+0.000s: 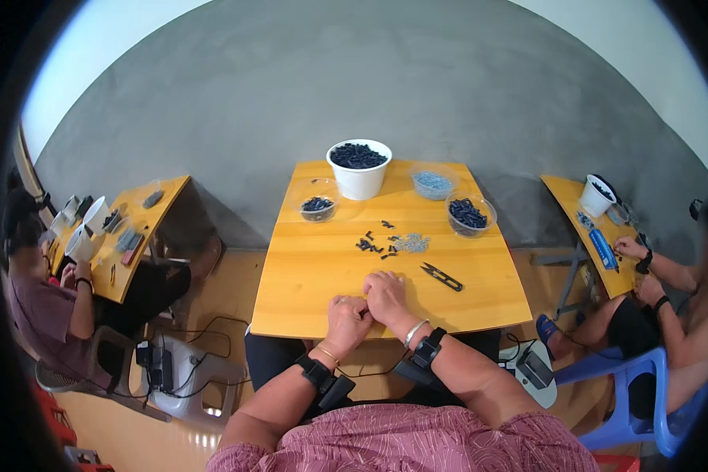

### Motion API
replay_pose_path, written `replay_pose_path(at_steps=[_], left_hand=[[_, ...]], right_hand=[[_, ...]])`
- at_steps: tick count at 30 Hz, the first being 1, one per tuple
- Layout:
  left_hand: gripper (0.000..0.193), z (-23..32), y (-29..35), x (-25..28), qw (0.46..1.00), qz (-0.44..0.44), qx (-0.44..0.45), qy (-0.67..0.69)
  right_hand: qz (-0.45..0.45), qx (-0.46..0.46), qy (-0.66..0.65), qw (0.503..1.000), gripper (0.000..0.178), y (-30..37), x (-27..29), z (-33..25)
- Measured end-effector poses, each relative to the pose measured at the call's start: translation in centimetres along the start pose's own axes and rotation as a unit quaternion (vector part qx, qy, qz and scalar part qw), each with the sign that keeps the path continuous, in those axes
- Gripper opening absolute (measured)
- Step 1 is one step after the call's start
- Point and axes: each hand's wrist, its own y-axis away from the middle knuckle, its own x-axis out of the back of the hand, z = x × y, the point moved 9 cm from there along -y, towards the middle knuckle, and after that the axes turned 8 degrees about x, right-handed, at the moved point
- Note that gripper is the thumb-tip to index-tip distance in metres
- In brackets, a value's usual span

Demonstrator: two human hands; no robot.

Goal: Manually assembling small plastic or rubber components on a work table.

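My left hand (pixel 348 322) and my right hand (pixel 385 297) meet at the near edge of the wooden table (pixel 307 271). Both have their fingers closed. A bit of something dark shows at the left fingertips, too small and covered to name. Ahead of them lie a loose scatter of small black pieces (pixel 368 245) and, beside it, a pile of small clear or silvery pieces (pixel 411 243). Black thread snips (pixel 442 276) rest to the right of my right hand, touched by neither hand.
At the back stands a white tub (pixel 360 182) heaped with black pieces. Clear bowls hold dark pieces (pixel 317 204), pale blue pieces (pixel 433 184) and dark blue-black pieces (pixel 468 214). People work at side tables (pixel 159 206) left and right. Cables (pixel 212 334) trail below.
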Motion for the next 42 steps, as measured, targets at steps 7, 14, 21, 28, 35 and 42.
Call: replay_pose_path(at_steps=[7,14,21,28,35,42], left_hand=[[0.009,-2.6,0.2,0.8,0.989,-0.005,0.107,0.1],[0.011,-3.5,0.4,-1.1,0.87,-0.064,0.265,0.411],[0.014,-2.4,0.2,-2.4,0.876,-0.124,0.239,0.4],[0.017,-3.7,-0.2,-2.4,0.86,-0.126,0.248,0.427],[0.016,-4.7,0.1,-1.7,0.86,-0.127,0.258,0.422],[0.019,-6.3,0.2,-2.0,0.767,-0.095,0.306,0.556]], right_hand=[[0.083,-0.098,-0.31,0.942,0.013,0.9,1.6,3.1],[0.019,0.104,-0.13,0.986,0.023,1.6,6.0,-5.7],[0.0,0.15,0.012,0.989,0.019,1.5,8.3,-2.0],[0.108,0.007,0.266,0.958,0.02,-7.5,19.2,11.6],[-0.032,0.101,0.044,0.993,0.012,-7.9,7.2,6.3],[-0.132,0.078,0.042,0.987,0.006,-8.6,2.1,6.9]])
